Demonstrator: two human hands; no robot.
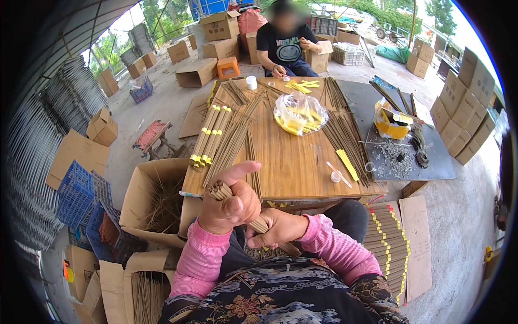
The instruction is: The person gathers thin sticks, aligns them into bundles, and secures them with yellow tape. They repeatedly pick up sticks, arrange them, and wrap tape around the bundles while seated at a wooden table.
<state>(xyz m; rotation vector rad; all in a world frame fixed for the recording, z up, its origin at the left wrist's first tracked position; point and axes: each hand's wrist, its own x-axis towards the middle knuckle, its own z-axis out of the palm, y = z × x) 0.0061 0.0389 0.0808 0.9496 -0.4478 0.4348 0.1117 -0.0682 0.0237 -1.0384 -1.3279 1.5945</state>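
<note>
Over my lap, a bundle of thin brown incense sticks (259,224) runs slantwise through both my hands. My left hand (231,205) is wrapped round its upper part, one finger stretched out to the right, and the bundle's tips show above the palm. Lower down, my right hand (280,227) grips the same bundle, whose lower end points toward my lap. Just ahead on the wooden table (286,167) lie loose incense sticks (232,148) at the left and more sticks (348,140) at the right. Rolled bundles with yellow bands (210,135) lie on the left side.
A clear bag of yellow paper strips (300,114), a yellow strip (347,164) and a small white-lidded pot (335,176) are on the table. A co-worker (286,46) sits opposite. Beside me stand an open carton (148,189) at left and banded bundles (386,243) at right.
</note>
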